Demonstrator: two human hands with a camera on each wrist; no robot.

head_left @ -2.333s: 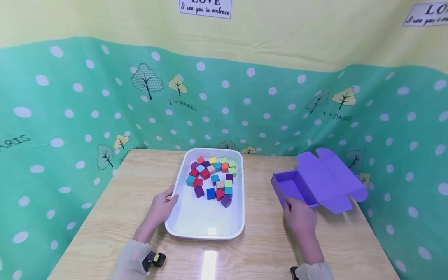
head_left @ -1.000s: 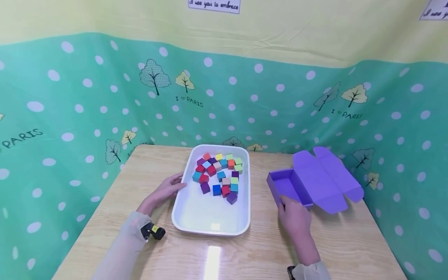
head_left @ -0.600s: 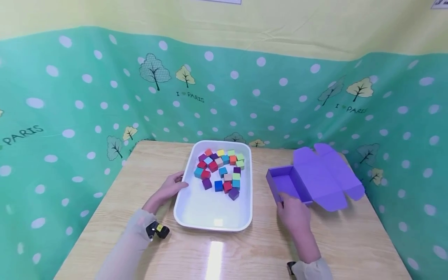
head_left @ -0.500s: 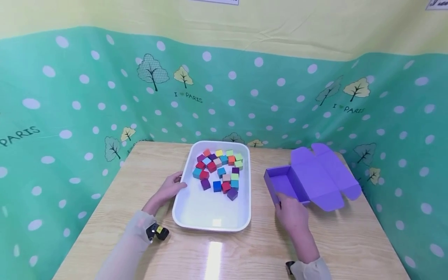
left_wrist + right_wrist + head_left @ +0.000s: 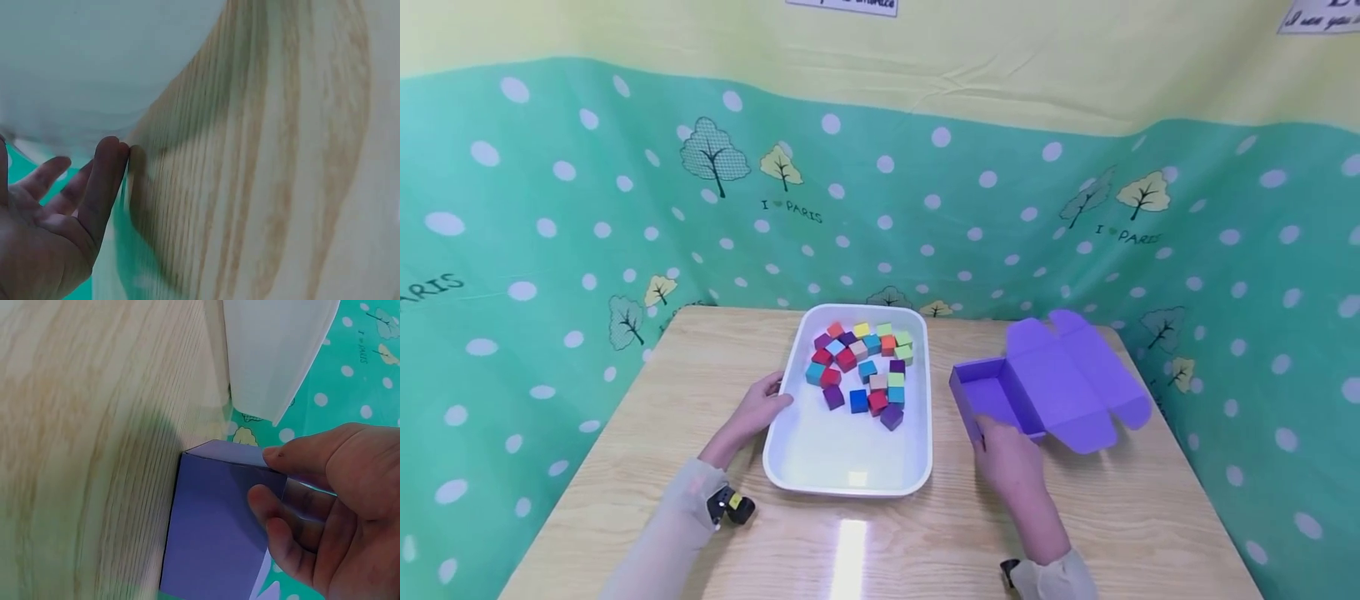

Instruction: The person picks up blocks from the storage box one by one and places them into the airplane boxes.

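A white tray [image 5: 820, 467] lies on the table, with several coloured cubes [image 5: 858, 401] gathered in its far part. My left hand [image 5: 758, 410] holds the tray's left side in the head view, thumb over the rim. In the left wrist view its fairly straight fingers [image 5: 103, 181] touch the tray's outer wall. To the right, a purple cardboard box [image 5: 987, 403] stands with its lid folded back to the right. My right hand [image 5: 1013, 462] grips the box's near left corner. The right wrist view shows the thumb [image 5: 300, 456] on the corner and the fingertips by the near end wall.
The box stands a narrow gap to the right of the tray. Its lid [image 5: 1071, 379] spreads toward the right edge of the wooden table [image 5: 910, 554]. A green and yellow dotted curtain [image 5: 880, 250] hangs behind and on both sides.
My right hand has slid the purple box left, so the gap to the tray is smaller. The tray and the cubes look unmoved on the table. The head view has shifted a little.
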